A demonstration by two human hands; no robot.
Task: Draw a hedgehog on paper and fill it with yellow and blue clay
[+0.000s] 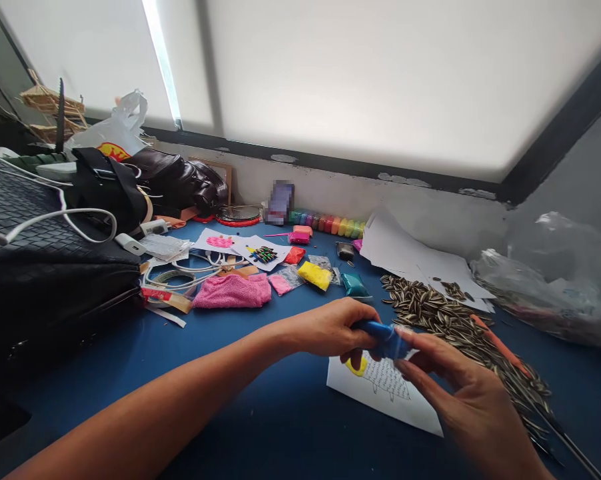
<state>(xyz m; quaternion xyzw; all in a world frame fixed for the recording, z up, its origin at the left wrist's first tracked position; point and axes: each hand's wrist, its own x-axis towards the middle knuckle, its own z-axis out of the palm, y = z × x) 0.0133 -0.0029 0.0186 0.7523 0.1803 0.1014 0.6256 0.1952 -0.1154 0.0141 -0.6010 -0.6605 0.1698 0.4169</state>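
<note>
Between my two hands is a small blue packet point(391, 341) in clear plastic, much like the other coloured packets on the table. My left hand point(338, 327) is closed around its left end, and the fingertips of my right hand point(463, 383) pinch its right side. Below the hands lies a white sheet point(380, 393) with a line drawing of an animal-like figure. Part of that figure is covered in yellow point(358, 365), and my hands hide the top of the sheet.
Sunflower seeds point(425, 310) are heaped at the right beside an orange-handled tool point(500, 347). Yellow point(314, 275) and teal point(354, 285) packets, a pink cloth point(233, 291) and decorated drawings point(263, 253) lie beyond my hands. A black bag point(55, 267) stands at the left.
</note>
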